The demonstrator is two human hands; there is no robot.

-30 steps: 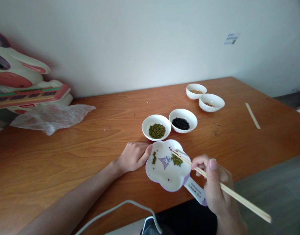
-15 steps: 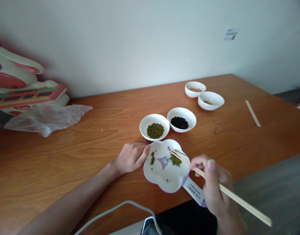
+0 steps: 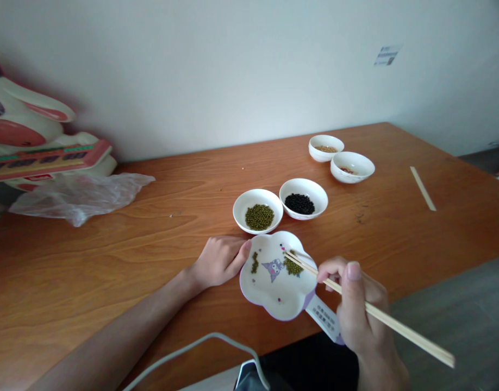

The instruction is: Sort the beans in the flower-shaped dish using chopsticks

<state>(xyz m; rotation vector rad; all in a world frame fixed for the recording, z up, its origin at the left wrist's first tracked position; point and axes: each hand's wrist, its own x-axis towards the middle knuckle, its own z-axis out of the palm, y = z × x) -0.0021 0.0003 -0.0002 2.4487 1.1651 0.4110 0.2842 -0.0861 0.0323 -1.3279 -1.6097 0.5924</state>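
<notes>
Fingers (image 3: 353, 272) of right hand (image 3: 367, 312) pinched round chopsticks (image 3: 390, 320), tips close together at green beans (image 3: 293, 265) in flower-shaped dish (image 3: 266, 297), lower centre of frame. Left hand (image 3: 220, 262) at dish rim, grip unclear. Apparent step: gripping bean; next move calls for light, steady squeeze.

Soft, dim light pales the wall (image 3: 217, 70), while outer edges darken and stretch.

Handle label (image 3: 323, 315), wall notice (image 3: 387, 55): illegible
</notes>
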